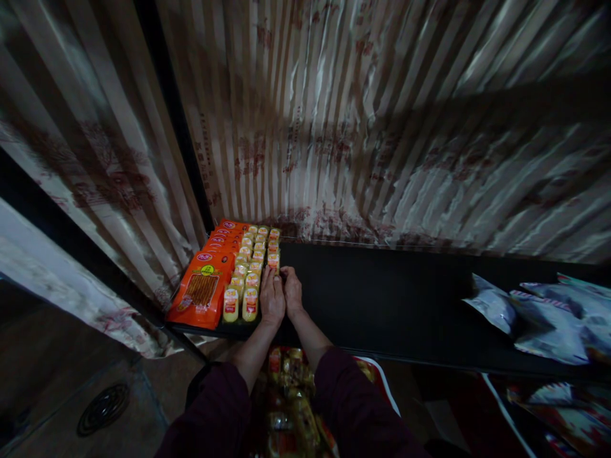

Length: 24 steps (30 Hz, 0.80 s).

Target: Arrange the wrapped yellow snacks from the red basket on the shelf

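Sleeves (210, 410) half-block tub (388, 389), perhaps snack-filled; bags (548, 324) well right of hands (272, 300).

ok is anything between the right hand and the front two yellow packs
Yes: the left hand lies between the right hand and the front two yellow packs. Anything under the hands is hidden.

Here I am in what looks like a shop: black shelf (382, 299) before me, orange snack bags (203, 289) beside rows of small yellow packs (251, 304), shiny bags (548, 324) off right!
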### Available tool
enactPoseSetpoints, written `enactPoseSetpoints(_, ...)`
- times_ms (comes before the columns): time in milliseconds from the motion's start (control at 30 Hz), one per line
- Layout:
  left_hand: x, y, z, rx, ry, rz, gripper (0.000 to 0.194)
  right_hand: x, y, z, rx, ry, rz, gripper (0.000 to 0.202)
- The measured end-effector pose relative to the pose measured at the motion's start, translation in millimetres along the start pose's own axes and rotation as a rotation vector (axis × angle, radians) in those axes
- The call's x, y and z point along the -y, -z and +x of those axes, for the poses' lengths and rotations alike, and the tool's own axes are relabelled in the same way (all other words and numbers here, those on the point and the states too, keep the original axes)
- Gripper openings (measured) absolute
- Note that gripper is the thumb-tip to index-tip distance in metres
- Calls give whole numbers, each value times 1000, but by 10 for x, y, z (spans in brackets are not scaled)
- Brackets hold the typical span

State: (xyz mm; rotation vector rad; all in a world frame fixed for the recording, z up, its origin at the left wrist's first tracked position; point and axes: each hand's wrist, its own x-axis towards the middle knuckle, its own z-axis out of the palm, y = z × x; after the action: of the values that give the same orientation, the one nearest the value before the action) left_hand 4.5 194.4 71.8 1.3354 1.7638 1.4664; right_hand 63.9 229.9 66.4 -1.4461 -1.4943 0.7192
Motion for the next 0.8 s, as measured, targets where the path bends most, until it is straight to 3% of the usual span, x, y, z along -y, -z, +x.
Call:
enactPoseSetpoints(433,56,-82,78,0,-68,42,47,-15,20,99,93,104,-134,22)
enactPoseSetpoints(567,64,-96,83,-4,-61,41,48,-60,8,134,59,141,-171,20)
enactPoseSetpoints(700,66,-103,82,-11,-64,56,48,-98,-41,200,-48,118,-149,30)
enactPoseSetpoints(800,45,-95,78,4,-91,82,48,-95,-76,276,-39,93,-154,38)
